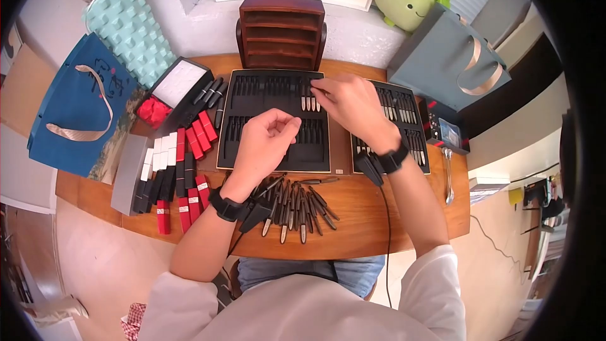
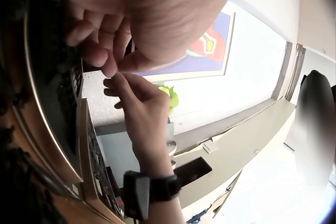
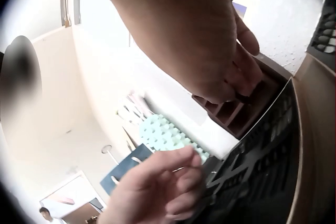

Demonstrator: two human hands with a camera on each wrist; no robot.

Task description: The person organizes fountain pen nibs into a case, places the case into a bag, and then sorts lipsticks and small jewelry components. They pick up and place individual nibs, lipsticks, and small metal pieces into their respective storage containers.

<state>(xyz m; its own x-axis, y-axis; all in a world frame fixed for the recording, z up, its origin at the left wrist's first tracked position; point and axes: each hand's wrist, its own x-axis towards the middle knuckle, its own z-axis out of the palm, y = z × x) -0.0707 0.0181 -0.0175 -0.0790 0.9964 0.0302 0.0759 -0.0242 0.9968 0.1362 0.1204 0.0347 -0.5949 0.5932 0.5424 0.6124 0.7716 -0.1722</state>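
My right hand (image 1: pixel 353 104) is over the upper right of a black slotted case (image 1: pixel 274 106), its thumb and fingertips pinched together. At those fingertips a small dark end of a slim stick (image 3: pixel 243 98) shows; the rest is hidden by the hand. Just below, several slim dark sticks with pale ends (image 1: pixel 310 103) stand in a row in their slots. My left hand (image 1: pixel 268 136) hovers over the case's lower half, fingers loosely curled, with nothing visible in it. A fanned pile of similar sticks (image 1: pixel 300 208) lies in front of the case.
A second case (image 1: pixel 404 110) filled with sticks lies to the right. Red, black and white small boxes (image 1: pixel 183 161) crowd the left. A wooden shelf rack (image 1: pixel 282 33) stands behind; gift bags (image 1: pixel 79 117) flank the table. Spoons (image 1: pixel 449 177) lie at the right edge.
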